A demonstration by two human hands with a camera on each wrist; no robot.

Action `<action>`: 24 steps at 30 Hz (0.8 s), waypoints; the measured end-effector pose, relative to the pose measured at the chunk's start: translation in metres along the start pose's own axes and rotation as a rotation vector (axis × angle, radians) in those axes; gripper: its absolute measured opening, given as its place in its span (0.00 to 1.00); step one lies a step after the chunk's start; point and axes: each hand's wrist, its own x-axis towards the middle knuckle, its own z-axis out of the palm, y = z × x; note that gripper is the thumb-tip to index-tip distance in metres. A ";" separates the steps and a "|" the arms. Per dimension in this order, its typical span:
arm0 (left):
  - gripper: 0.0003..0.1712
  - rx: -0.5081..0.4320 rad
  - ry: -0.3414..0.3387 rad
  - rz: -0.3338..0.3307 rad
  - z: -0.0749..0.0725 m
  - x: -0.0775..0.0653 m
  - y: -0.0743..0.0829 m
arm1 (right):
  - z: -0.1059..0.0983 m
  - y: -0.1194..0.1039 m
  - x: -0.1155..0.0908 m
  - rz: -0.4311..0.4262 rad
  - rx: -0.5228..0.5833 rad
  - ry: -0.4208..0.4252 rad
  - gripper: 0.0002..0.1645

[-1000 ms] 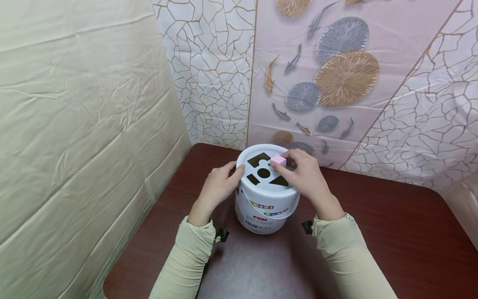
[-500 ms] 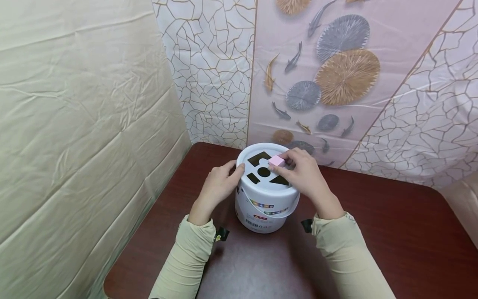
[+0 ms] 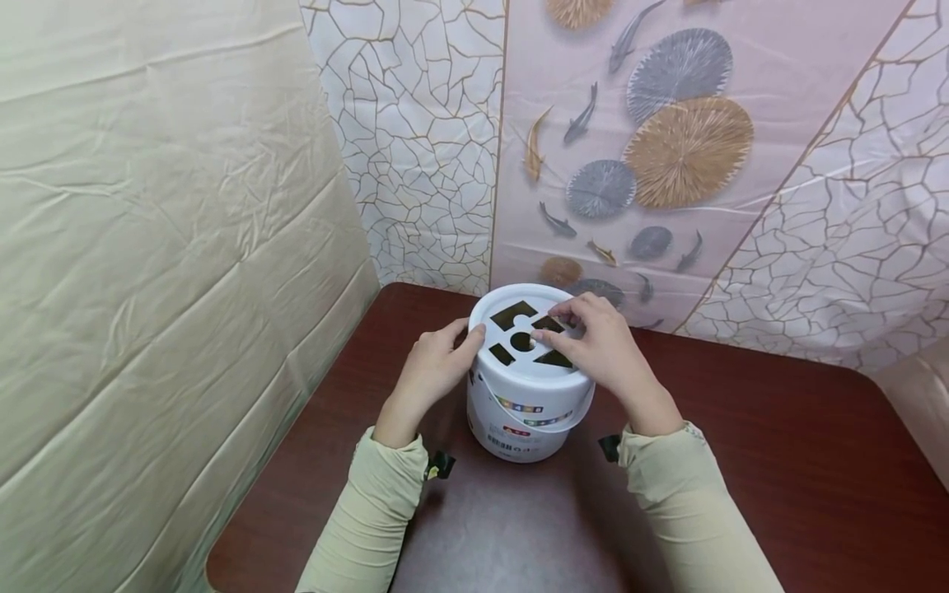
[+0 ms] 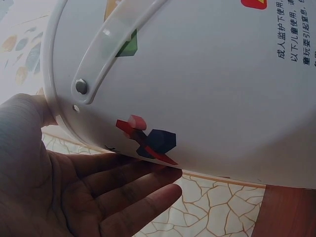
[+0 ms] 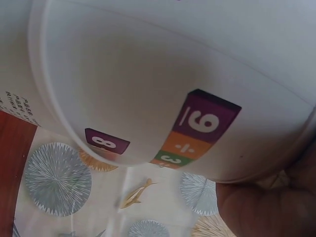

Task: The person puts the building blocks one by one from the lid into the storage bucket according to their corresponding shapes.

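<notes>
A white bucket (image 3: 519,428) stands on the table; its lid has several dark cut-out holes of different shapes. My left hand (image 3: 439,362) steadies it from the left, the thumb on the lid rim. In the left wrist view that hand's fingers (image 4: 133,197) lie fairly straight against the bucket wall. Over the right part of the lid (image 3: 519,366), my right hand (image 3: 604,342) has thumb and fingers apart beside a hole, with no block between them. Only part of the right hand shows in the right wrist view, close to the bucket rim. The pink block is out of sight.
A dark red-brown table (image 3: 741,445) extends right of the bucket. Behind it hangs a patterned cloth (image 3: 423,148), and a beige cloth wall (image 3: 185,247) runs along the left. The bucket's white handle (image 3: 534,430) hangs down its front.
The pink block, pinched by my right hand over the lid, tilted and then vanished at the hole beneath it. My right fingers are now parted. The left hand and bucket have stayed put.
</notes>
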 end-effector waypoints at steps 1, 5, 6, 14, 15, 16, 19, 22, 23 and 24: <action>0.33 0.002 -0.001 -0.001 0.000 0.000 0.000 | 0.000 0.000 0.000 0.000 0.001 0.000 0.25; 0.33 0.011 -0.003 -0.003 0.000 0.000 0.000 | 0.001 0.001 -0.001 0.000 0.002 0.000 0.25; 0.33 0.012 -0.003 -0.003 0.000 0.000 0.000 | 0.001 0.001 -0.001 0.000 0.006 0.000 0.25; 0.33 0.015 0.003 0.006 0.000 0.001 0.001 | 0.000 0.003 -0.001 0.005 0.026 0.010 0.23; 0.33 0.015 0.004 0.006 0.000 0.001 0.001 | 0.000 0.003 0.000 0.004 0.027 0.011 0.23; 0.33 0.017 0.005 0.005 0.000 0.001 0.001 | 0.000 0.003 0.000 0.002 0.029 0.014 0.22; 0.33 0.021 0.007 0.002 0.000 0.001 0.001 | 0.000 0.004 -0.001 -0.009 0.036 0.032 0.20; 0.33 0.015 0.007 0.000 0.000 0.000 0.001 | 0.002 0.004 -0.003 -0.044 0.051 0.082 0.16; 0.33 0.011 0.009 -0.002 0.000 -0.001 0.000 | 0.002 0.004 -0.004 -0.064 0.061 0.106 0.15; 0.33 0.006 0.010 -0.005 0.000 -0.002 0.000 | 0.004 0.005 -0.005 -0.086 0.072 0.133 0.13</action>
